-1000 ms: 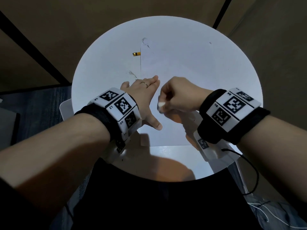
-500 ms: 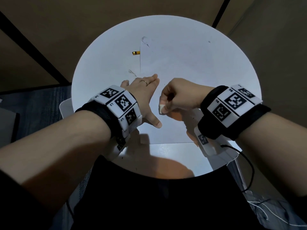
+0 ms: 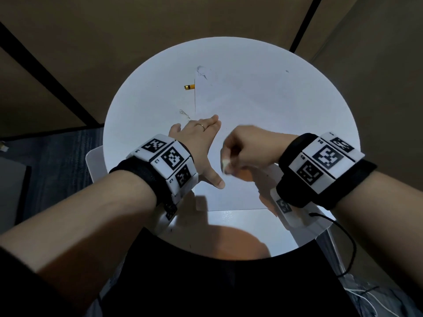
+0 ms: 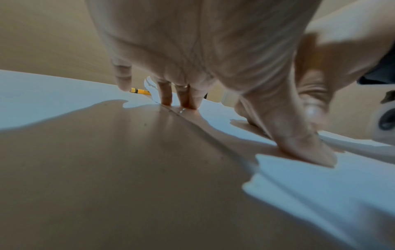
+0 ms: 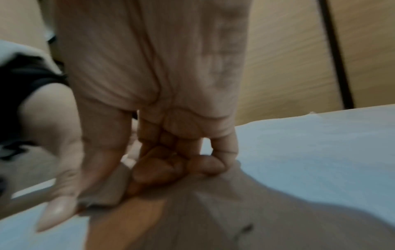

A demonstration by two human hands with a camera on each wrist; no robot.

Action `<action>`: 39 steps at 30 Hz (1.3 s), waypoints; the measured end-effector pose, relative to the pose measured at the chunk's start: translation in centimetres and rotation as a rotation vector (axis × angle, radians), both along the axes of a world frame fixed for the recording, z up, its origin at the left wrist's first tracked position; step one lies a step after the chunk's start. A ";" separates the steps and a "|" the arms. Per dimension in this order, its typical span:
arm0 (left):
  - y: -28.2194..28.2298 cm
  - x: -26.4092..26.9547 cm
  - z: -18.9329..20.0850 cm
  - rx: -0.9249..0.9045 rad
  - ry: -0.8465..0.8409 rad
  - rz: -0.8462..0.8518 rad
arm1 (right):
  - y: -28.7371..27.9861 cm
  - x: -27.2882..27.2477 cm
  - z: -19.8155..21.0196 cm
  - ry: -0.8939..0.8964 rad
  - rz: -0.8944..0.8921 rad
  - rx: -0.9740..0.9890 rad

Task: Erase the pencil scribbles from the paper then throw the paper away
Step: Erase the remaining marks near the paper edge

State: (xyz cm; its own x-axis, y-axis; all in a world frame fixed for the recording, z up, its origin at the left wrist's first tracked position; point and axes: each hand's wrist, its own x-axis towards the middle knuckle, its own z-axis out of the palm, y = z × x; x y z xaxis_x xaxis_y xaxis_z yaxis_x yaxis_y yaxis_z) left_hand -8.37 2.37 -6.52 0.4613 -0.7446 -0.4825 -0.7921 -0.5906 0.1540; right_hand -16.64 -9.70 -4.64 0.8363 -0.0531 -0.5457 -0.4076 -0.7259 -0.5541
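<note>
A white sheet of paper (image 3: 240, 106) lies on the round white table (image 3: 142, 124). My left hand (image 3: 203, 147) lies flat on the sheet's left edge, fingers straight and thumb spread, and presses it down. In the left wrist view its fingertips (image 4: 181, 99) and thumb touch the paper. Just to the right, my right hand (image 3: 245, 149) is curled and pinches a small white eraser (image 3: 225, 164) against the paper, blurred by motion. In the right wrist view the right hand (image 5: 171, 160) is a blurred fist low over the sheet (image 5: 310, 152). The sheet's far left corner (image 3: 201, 70) is crumpled.
A yellow pencil end (image 3: 189, 87) sticks out from under the paper's left edge, also in the left wrist view as the pencil (image 4: 140, 91). Grey smudges or crumbs (image 3: 184, 113) mark the table beside the left fingers. A white chair edge (image 3: 93, 161) shows beyond the table's left rim.
My right hand with the eraser has shifted slightly toward me on the paper and is now motion-blurred. The left hand stays flat in the same spot.
</note>
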 end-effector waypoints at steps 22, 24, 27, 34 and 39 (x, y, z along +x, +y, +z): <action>-0.3 -0.2 0.2 0.037 0.023 0.014 | -0.9 -0.4 -0.6 -0.024 -0.094 0.000; -0.3 -0.3 0.3 0.043 0.034 0.011 | -1.8 -0.1 -0.5 -0.072 -0.129 -0.057; -0.3 -0.1 0.3 0.053 0.039 0.007 | -3.8 0.8 0.0 -0.170 -0.301 -0.126; -0.4 -0.3 0.2 0.059 0.030 0.012 | -3.2 -0.3 -0.1 -0.109 -0.149 -0.133; -0.6 -0.3 0.6 0.074 0.015 0.017 | -2.8 -0.6 -0.1 -0.136 -0.156 -0.124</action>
State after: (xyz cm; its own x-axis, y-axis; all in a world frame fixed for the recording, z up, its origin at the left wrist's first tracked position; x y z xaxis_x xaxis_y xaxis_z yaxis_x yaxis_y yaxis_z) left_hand -8.71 1.79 -5.95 0.4657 -0.6989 -0.5429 -0.7798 -0.6141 0.1217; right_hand -17.23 -12.52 -4.77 0.8781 -0.2469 -0.4099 -0.4478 -0.7260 -0.5220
